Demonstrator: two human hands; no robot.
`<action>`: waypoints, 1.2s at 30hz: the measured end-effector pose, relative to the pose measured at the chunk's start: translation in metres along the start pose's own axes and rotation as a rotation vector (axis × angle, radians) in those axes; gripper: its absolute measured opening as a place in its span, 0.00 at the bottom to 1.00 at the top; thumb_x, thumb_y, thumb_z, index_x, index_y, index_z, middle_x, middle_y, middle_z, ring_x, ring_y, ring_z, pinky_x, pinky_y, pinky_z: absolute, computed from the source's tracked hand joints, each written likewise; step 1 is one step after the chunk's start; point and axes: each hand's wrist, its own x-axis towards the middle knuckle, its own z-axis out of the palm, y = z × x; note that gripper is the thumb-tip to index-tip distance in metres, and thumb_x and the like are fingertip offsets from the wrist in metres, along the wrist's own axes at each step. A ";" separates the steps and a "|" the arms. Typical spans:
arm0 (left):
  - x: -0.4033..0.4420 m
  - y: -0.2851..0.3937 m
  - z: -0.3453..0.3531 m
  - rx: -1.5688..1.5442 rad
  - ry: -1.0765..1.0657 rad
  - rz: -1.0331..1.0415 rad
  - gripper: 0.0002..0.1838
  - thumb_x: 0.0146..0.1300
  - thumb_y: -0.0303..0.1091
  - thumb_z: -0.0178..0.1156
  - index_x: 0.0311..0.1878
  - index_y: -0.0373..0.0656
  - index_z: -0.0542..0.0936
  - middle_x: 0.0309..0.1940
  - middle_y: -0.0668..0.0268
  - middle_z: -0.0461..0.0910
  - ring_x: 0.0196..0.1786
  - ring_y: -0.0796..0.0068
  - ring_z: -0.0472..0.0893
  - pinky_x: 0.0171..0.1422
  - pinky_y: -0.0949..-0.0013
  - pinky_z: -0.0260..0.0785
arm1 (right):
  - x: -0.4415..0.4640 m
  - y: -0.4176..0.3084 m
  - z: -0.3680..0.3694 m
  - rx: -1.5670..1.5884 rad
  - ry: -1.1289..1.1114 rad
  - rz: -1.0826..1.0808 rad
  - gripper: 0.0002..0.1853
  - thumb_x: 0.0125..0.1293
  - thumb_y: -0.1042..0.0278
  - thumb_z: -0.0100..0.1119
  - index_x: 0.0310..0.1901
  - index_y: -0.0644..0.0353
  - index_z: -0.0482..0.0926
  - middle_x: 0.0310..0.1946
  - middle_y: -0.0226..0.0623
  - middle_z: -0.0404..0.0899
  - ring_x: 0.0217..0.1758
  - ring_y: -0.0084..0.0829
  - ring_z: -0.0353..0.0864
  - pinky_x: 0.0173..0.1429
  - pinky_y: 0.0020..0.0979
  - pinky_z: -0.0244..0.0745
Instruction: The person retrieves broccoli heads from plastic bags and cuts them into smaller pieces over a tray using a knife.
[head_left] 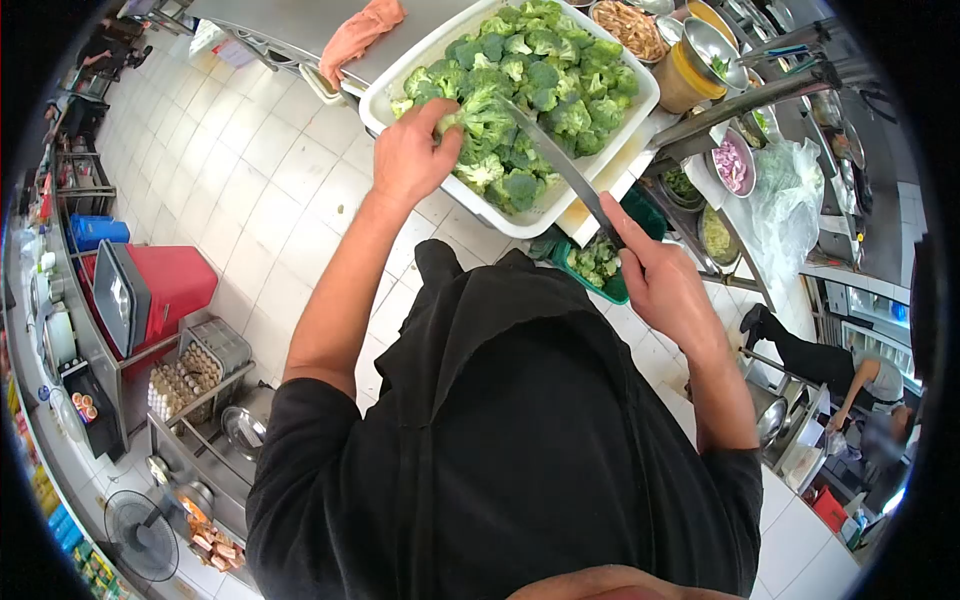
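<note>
My left hand [415, 155] is closed around a broccoli piece [485, 118] above the near left part of a white tub [403, 72]. The tub is filled with cut broccoli florets [590, 85]. My right hand [665, 280] grips the handle of a long knife [560, 163]. Its blade slants up and left over the tub, with the tip end at the broccoli piece in my left hand. Whether the edge is cutting into it, I cannot tell. Below the tub, a green basket [615, 292] holds more broccoli pieces [595, 262], partly hidden by my apron and right hand.
An orange cloth [360, 35] lies on the steel counter [270, 15] left of the tub. To the right stand a yellowish container [690, 80], a bowl of chopped purple onion [733, 165] and a plastic bag [785, 200]. Another person [830, 370] bends at the far right.
</note>
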 end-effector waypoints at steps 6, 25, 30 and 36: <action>-0.004 -0.005 0.005 0.091 -0.054 0.067 0.15 0.65 0.40 0.62 0.53 0.51 0.84 0.35 0.57 0.84 0.36 0.51 0.86 0.43 0.50 0.79 | 0.021 0.002 -0.003 -0.143 -0.081 -0.067 0.40 0.70 0.76 0.52 0.82 0.35 0.58 0.24 0.55 0.79 0.29 0.57 0.81 0.39 0.56 0.76; -0.012 -0.009 0.021 0.136 -0.021 0.149 0.16 0.65 0.37 0.62 0.55 0.50 0.84 0.36 0.55 0.83 0.38 0.50 0.86 0.44 0.49 0.79 | 0.070 0.004 -0.029 -0.037 -0.273 -0.121 0.41 0.69 0.80 0.48 0.82 0.37 0.60 0.20 0.51 0.73 0.20 0.41 0.73 0.34 0.41 0.72; -0.013 -0.014 0.023 0.075 0.000 0.109 0.19 0.65 0.38 0.62 0.59 0.51 0.81 0.40 0.54 0.83 0.41 0.48 0.86 0.46 0.48 0.79 | 0.065 0.008 0.001 -0.005 -0.203 -0.105 0.39 0.71 0.75 0.49 0.83 0.34 0.58 0.21 0.54 0.75 0.22 0.47 0.75 0.36 0.44 0.74; -0.009 -0.017 0.025 0.021 0.062 0.094 0.23 0.66 0.37 0.65 0.64 0.48 0.77 0.44 0.57 0.85 0.37 0.55 0.86 0.44 0.55 0.79 | 0.028 0.009 0.013 0.328 -0.187 0.205 0.38 0.71 0.74 0.52 0.82 0.39 0.61 0.27 0.58 0.80 0.24 0.40 0.77 0.39 0.37 0.77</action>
